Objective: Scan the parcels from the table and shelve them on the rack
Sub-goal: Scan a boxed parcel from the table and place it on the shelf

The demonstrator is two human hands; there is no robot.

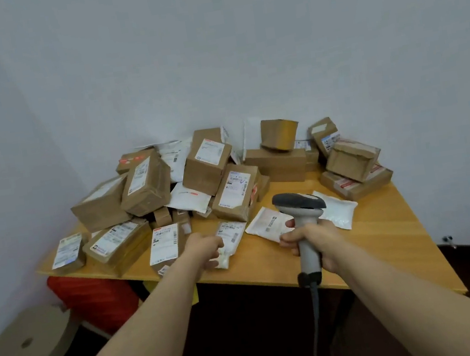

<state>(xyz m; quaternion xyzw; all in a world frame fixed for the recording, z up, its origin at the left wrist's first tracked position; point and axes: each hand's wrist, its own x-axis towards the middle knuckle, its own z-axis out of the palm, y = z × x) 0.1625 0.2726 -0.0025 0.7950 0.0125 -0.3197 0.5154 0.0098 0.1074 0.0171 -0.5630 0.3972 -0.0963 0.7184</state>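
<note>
Our right hand (312, 242) grips scanner (299, 203) above table (386, 232); our left hand (204, 250) holds small white parcel (230, 229); cardboard boxes (229, 190) piled behind.

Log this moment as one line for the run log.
left hand holds white pouch at table front | right hand grips scanner | parcels heaped on table | rack not in view

Brown box parcels (217, 165) with white labels lie in a messy heap across the back of the counter (386, 232), from 9 o'clock round to 2 o'clock, some leaning on each other. A small white bag parcel (230, 231) lies flat at 6 o'clock; the left hand (204, 248) grips its edge. The right hand (315, 242) holds a grey scanner (300, 208) upright at 5 o'clock.
</note>
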